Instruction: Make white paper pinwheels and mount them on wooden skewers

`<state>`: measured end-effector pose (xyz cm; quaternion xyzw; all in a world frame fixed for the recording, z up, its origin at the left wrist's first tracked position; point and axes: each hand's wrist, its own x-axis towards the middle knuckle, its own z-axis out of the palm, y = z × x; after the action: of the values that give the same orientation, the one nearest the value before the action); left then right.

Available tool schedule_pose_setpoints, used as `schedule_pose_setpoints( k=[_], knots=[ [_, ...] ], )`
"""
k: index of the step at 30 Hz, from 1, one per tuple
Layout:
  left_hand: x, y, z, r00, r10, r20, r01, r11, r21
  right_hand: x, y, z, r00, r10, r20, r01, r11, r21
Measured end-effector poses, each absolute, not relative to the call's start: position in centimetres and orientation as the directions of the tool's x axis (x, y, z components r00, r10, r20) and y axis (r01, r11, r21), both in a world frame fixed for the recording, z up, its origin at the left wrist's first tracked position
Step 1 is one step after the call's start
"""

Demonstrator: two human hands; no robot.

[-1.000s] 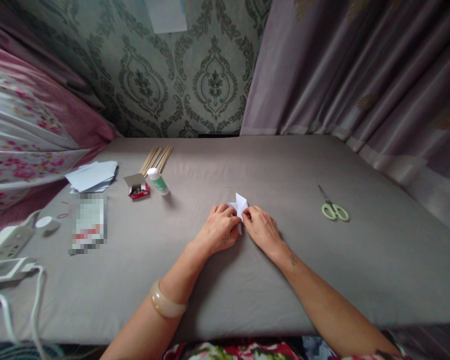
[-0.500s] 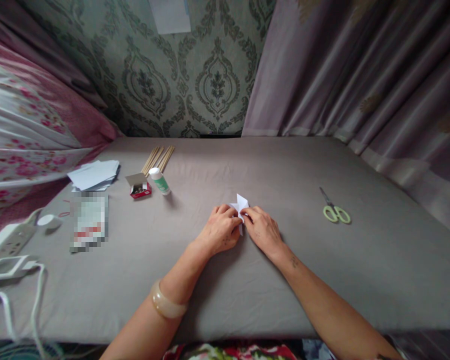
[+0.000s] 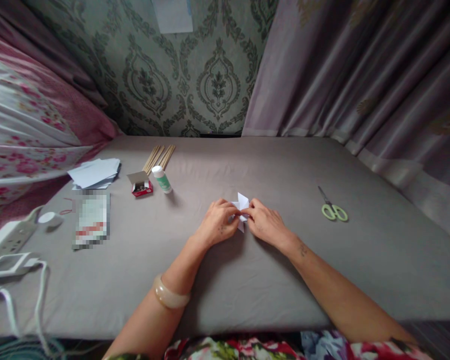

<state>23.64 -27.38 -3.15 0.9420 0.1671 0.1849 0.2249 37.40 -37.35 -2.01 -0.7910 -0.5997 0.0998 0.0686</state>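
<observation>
A small folded white paper piece (image 3: 242,204) lies on the grey cloth (image 3: 247,280) in the middle of the surface. My left hand (image 3: 218,222) pinches its left side with closed fingers. From the right, my right hand (image 3: 267,225) pinches the other side, fingertips meeting the left hand's over the paper. Most of the paper is hidden under my fingers; a pointed flap sticks up behind them and a small tip shows below.
Green-handled scissors (image 3: 333,209) lie to the right. At the left are a glue bottle (image 3: 161,179), a small red box (image 3: 140,185), wooden sticks (image 3: 159,156), a stack of white paper (image 3: 95,173), a tape roll (image 3: 49,218) and a power strip (image 3: 7,240) with cables. Curtains hang at the right.
Both hands stay pinched on the paper, with the fingers pressed closer together over it. The view has shifted slightly.
</observation>
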Motion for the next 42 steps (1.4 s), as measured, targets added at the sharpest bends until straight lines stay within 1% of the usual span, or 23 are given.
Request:
schedule_pose_setpoints(
  k=[3,6,8,12,16,20,24,30,39,42],
  knots=[
    [23.6,-26.7,-3.1,0.741,0.583,0.334,0.312,-0.739,0.598,38.4,-36.3,-0.3,0.15,0.975,-0.165,0.967,-0.18,-0.182],
    [23.5,-26.3,-3.1,0.589,0.731,0.345,0.366,-0.622,0.692,38.9,-35.1,1.0,0.033,0.97,-0.24,0.985,-0.072,-0.154],
    [23.6,-26.1,-3.3,0.526,0.788,0.319,0.394,-0.558,0.731,38.9,-34.5,1.4,0.002,0.963,-0.27,0.99,-0.04,-0.139],
    [23.7,-25.9,-3.7,0.475,0.842,0.256,0.446,-0.481,0.755,39.0,-33.9,1.3,0.019,0.956,-0.294,0.986,-0.067,-0.155],
    [23.8,-25.7,-4.0,0.469,0.857,0.214,0.453,-0.441,0.775,39.1,-33.6,1.0,0.034,0.954,-0.297,0.981,-0.09,-0.174],
    [24.0,-25.5,-4.2,0.49,0.847,0.203,0.462,-0.451,0.764,38.9,-33.5,0.9,0.072,0.955,-0.287,0.976,-0.126,-0.175],
    [24.2,-25.3,-4.6,0.543,0.817,0.193,0.483,-0.493,0.723,38.8,-33.7,0.9,0.093,0.96,-0.263,0.97,-0.147,-0.193],
    [24.3,-25.4,-4.9,0.599,0.762,0.246,0.515,-0.602,0.609,39.6,-34.4,0.2,0.118,0.97,-0.214,0.955,-0.169,-0.243],
    [24.1,-25.0,-5.4,0.633,0.732,0.251,0.518,-0.642,0.565,39.6,-35.5,-1.1,0.163,0.98,-0.113,0.938,-0.189,-0.291],
    [24.1,-24.9,-5.6,0.639,0.728,0.249,0.515,-0.645,0.564,40.1,-35.5,-1.9,0.181,0.98,-0.077,0.914,-0.196,-0.355]
  ],
)
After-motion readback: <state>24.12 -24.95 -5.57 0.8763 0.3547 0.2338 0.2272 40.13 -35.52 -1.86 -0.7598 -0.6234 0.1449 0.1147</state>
